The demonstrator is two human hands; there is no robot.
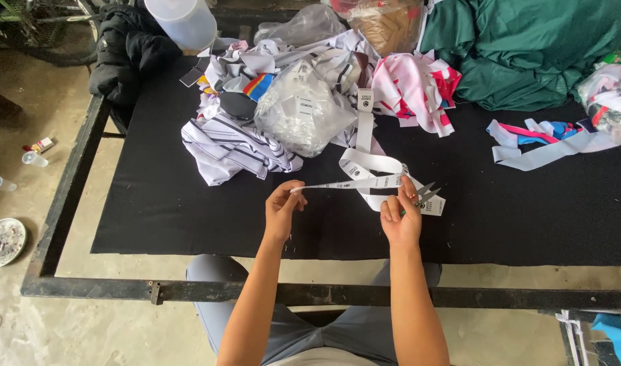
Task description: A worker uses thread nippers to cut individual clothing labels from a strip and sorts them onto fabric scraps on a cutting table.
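The label ribbon [354,183], a white printed strip, is stretched level between both hands just above the black-covered table [188,217]. The left hand [283,207] pinches its free end between thumb and fingertips. The right hand [402,220] grips the strip further along and also holds a small pair of metal snips [426,194], whose blades stand parted at the ribbon. Behind the right hand the ribbon loops back in loose coils and runs up the table toward the heaps beyond. Just past the left hand lies a folded white cloth with dark stripes [232,149], and beside it a clear plastic bag [300,115] full of small white pieces. To the right, well apart, lie loose white and coloured strips [544,142]. Further back sit pink-and-white fabric [419,88], a dark green cloth [527,47], a black jacket [131,47] at the left corner and an upturned clear plastic tub [185,20].
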